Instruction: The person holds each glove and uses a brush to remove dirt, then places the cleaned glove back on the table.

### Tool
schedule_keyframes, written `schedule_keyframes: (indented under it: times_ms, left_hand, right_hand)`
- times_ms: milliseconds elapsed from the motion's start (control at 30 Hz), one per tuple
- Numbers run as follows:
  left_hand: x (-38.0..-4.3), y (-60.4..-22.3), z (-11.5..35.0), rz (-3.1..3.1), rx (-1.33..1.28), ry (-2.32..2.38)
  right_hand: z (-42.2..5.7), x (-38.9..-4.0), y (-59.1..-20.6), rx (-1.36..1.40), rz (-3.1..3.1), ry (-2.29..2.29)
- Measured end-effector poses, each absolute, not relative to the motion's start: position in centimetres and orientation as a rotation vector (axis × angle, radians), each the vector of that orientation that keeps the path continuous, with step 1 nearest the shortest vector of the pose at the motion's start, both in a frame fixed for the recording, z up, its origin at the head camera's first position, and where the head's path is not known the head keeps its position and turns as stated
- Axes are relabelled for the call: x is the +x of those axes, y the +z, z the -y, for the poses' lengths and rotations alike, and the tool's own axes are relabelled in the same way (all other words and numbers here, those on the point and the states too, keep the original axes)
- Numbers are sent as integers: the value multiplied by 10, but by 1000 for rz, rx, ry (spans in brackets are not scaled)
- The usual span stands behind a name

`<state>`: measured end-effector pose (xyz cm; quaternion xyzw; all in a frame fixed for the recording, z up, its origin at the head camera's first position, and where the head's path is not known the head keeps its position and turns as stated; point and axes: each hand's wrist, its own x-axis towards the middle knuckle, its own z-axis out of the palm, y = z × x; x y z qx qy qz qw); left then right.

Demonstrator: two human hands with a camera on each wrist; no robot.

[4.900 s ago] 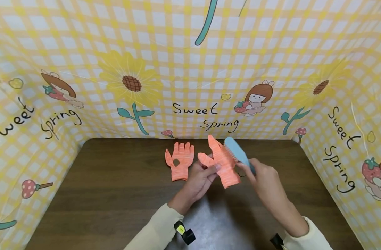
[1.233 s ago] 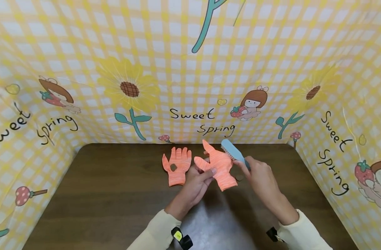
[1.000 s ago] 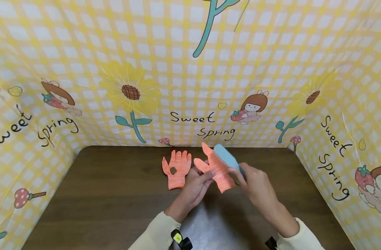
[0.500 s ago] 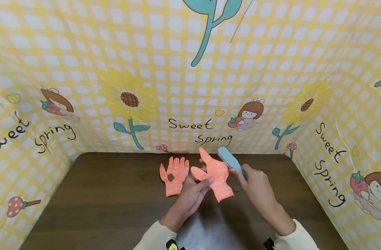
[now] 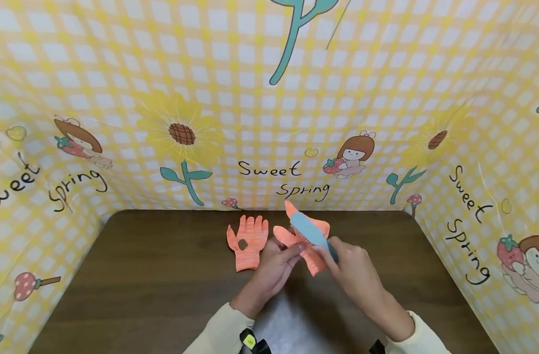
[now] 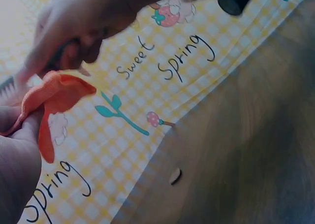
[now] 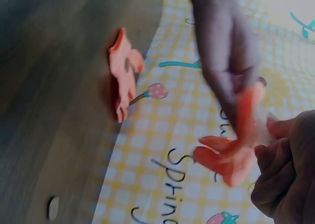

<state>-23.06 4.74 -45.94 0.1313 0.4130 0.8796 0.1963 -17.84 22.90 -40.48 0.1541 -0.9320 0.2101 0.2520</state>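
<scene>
Head view, ctr: blue brush (image 5: 309,229) hides mid. of held orange knit glove (image 5: 321,227); bristle contact unclear. L hand (image 5: 274,268) pinches glove, fingers behind it hidden; R hand (image 5: 354,265) grips brush handle. Brush axis diag., handle to lower R. Glove fingers point up, cuff down. 2nd glove (image 5: 250,253), w/ dark patch, on brown desk (image 5: 163,280), L of ctr. Yellow-check cloth (image 5: 269,118) behind, cut off by frame edges.

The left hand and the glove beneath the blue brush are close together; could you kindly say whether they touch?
Touching: the head view shows the left hand holding the glove, with its thumb laid over the fabric.
</scene>
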Motion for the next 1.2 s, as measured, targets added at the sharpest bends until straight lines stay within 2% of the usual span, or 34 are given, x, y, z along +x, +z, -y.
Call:
schedule_keyframes:
  times_ms: [633, 700, 933, 1200]
  left_hand:
    - [-227, -459, -44, -1223, 352, 2465]
    - [-227, -458, -44, -1233, 346, 2460]
    - [-229, -454, -47, -1228, 433, 2413]
    - [-225, -455, -47, -1249, 369, 2400]
  right_hand:
    - [-258, -196, -407, 89, 2667, 599]
    - [-256, -193, -405, 103, 2643, 599]
    - [-233, -183, -399, 406, 2568, 556]
    - [-236, -187, -402, 218, 2649, 664]
